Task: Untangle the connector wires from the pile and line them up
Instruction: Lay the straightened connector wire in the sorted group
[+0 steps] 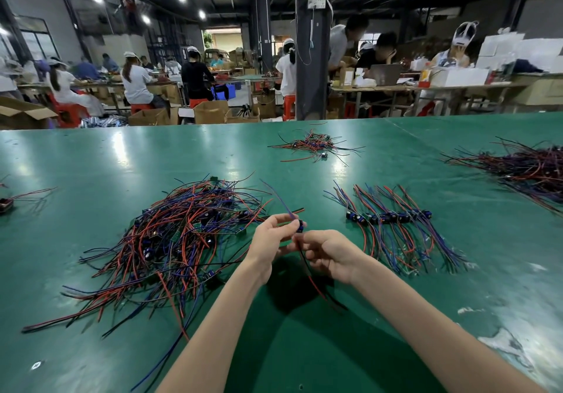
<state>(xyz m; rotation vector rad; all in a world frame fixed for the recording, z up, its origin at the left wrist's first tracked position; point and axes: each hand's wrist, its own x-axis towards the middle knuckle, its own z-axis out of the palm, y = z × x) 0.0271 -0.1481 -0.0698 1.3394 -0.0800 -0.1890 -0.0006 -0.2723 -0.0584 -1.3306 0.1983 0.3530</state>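
We see a tangled pile (176, 240) of red, blue and black wires at left. Right of it a row (390, 219) lies parallel, connectors aligned; a single wire (300, 226) is raised between them.

Both bare forearms reach forward above the bench (304, 347), wrists close together. The left hand (272, 237) pinches a connector wire (300, 227) at its plug; the right hand (333, 255) curls its fingers round the trailing leads.
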